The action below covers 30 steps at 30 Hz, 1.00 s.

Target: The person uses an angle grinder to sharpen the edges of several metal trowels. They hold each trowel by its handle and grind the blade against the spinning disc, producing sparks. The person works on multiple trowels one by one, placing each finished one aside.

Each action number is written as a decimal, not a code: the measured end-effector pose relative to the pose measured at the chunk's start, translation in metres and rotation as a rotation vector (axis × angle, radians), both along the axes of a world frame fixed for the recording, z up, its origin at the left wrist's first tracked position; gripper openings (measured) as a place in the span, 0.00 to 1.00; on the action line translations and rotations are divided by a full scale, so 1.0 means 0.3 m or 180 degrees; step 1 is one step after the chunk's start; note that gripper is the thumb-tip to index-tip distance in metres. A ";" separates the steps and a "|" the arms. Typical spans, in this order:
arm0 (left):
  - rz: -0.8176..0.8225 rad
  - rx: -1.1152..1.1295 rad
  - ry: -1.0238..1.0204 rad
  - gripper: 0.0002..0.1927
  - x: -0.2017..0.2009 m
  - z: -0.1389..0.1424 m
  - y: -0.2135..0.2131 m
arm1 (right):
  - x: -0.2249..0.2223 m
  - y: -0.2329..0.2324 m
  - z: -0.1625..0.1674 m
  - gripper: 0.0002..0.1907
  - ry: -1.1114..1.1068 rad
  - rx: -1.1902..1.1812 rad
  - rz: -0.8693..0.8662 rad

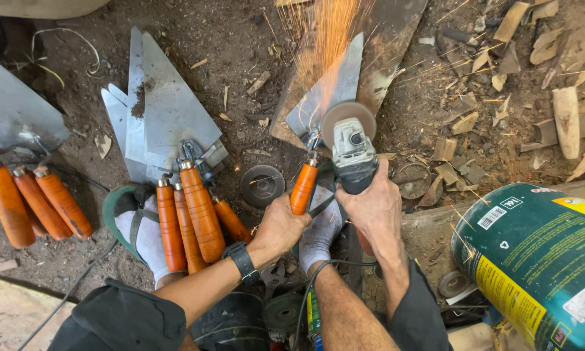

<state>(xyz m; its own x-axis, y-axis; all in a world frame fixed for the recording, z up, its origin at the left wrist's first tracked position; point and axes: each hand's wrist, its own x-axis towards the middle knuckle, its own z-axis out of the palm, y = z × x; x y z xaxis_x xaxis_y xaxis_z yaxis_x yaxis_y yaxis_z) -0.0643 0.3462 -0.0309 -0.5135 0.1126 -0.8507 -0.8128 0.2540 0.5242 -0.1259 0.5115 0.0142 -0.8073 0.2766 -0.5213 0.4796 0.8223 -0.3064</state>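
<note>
My left hand (281,227) grips the orange wooden handle (303,187) of a trowel whose triangular steel blade (328,91) lies on a dark board. My right hand (374,207) holds an angle grinder (352,153); its disc (344,114) touches the blade and throws orange sparks upward. A foot in a white sock (320,234) presses beside the handle, between my two hands.
A pile of trowels (175,117) with orange handles lies left of centre, another foot in a green sandal (140,227) beside it. More handles (32,201) sit at far left. A spare disc (262,185), wood scraps (500,78) and a green drum (539,260) surround me.
</note>
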 end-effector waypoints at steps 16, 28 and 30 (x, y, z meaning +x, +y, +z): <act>0.0264 0.0009 0.0077 0.17 0.025 -0.021 0.039 | 0.030 0.013 -0.003 0.32 0.0095 -0.0010 -0.0079; 0.0372 0.0160 0.0303 0.17 0.028 -0.032 0.055 | 0.046 0.029 -0.010 0.34 -0.0193 0.0106 0.0048; 0.0367 0.0202 0.0093 0.17 0.025 -0.026 0.054 | 0.049 0.027 -0.010 0.34 -0.0049 0.0006 -0.0122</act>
